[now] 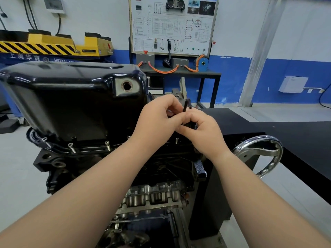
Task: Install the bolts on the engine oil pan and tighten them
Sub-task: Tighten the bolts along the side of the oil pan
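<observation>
A glossy black oil pan (71, 97) sits upside down on an engine block (161, 163) held in a stand. Several silver bolts (107, 145) stick up loosely from the pan's near flange. My left hand (157, 119) and my right hand (202, 129) meet at the pan's right end. Both pinch a thin black tool (186, 106), which looks like a hex key, its long arm pointing up between the fingers. Its lower end and the bolt under it are hidden by my fingers.
A chrome handwheel (259, 154) on the stand sits just right of my right forearm. A black table (295, 140) runs along the right. Behind stand a training board (172, 25) with orange cables and a yellow lift (53, 43).
</observation>
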A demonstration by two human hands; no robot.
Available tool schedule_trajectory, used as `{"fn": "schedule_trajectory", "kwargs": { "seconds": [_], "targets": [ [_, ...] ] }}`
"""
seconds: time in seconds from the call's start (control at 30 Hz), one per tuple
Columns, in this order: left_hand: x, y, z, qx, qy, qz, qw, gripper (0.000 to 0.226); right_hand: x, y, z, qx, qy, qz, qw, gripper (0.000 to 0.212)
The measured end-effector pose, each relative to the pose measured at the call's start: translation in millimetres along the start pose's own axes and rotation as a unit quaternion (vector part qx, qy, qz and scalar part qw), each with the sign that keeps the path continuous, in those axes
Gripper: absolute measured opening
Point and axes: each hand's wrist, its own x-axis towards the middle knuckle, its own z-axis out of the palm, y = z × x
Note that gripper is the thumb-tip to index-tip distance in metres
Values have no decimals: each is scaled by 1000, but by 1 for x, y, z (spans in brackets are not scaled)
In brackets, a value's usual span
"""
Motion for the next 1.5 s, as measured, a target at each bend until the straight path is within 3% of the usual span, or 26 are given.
{"fn": "schedule_trajectory", "kwargs": {
  "seconds": [0.17, 0.27, 0.43, 0.67, 0.8, 0.93, 1.0, 1.13, 1.23, 1.5],
  "targets": [
    [3, -1, 0, 42, -15, 14, 999, 10, 1, 1, 1, -21, -7, 7, 1000, 5],
    [3, 0, -3, 40, -6, 36, 999, 8, 0, 2, -2, -43, -26, -1, 999, 16],
    [1, 0, 0, 34, -21, 58, 998, 15, -1, 2, -2, -46, -14, 12, 999, 10],
    [-2, -2, 2, 4, 28, 19, 999, 21, -1, -1, 6, -39, 24, 6, 999, 12],
    [-1, -4, 2, 26, 19, 36, 999, 13, -1, -1, 5, -25, 8, 13, 1000, 8],
    [0, -3, 0, 28, 1, 53, 998, 13, -1, 0, -4, -27, -33, 17, 999, 20],
    [0, -3, 0, 16, -10, 54, 998, 16, -1, -1, -6, -34, -39, 20, 998, 12],
    [-2, -1, 0, -2, 0, 38, 999, 19, -2, 0, -3, -26, -10, 8, 1000, 5],
    [-1, -2, 0, -33, 15, 6, 999, 10, -2, 1, 0, -15, 11, 10, 1000, 14],
    [-4, -2, -2, -40, 1, 8, 999, 21, -1, -1, 5, -38, 15, 17, 999, 18]
  ]
}}
